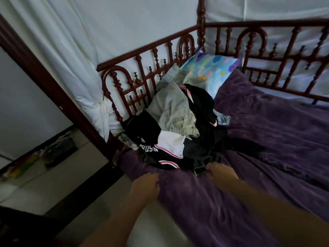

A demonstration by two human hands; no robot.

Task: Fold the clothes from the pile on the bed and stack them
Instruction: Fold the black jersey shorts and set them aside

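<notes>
At the bed's [270,139] left rail [142,56], head view: pile [178,125] of soft, light, floppy clothes, likely best taken by a hem or the shoulders. Pale denim [170,107] lies on top, black jersey [160,154] with white-pink trim in front. Right hand [220,172] touches the near black hem, left hand [146,184] rests on the bed. Blurred, so I cannot tell whether either grips.

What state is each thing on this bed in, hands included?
Heap of dark and pale clothes: unfolded, jumbled.
Pale green trousers: crumpled atop heap.
Pastel patterned pillow: lying beyond the heap.
Purple plush blanket: spread, wrinkled.
Left hand: on blanket, grip blurred.
Right hand: at heap's near edge, grip blurred.
</notes>
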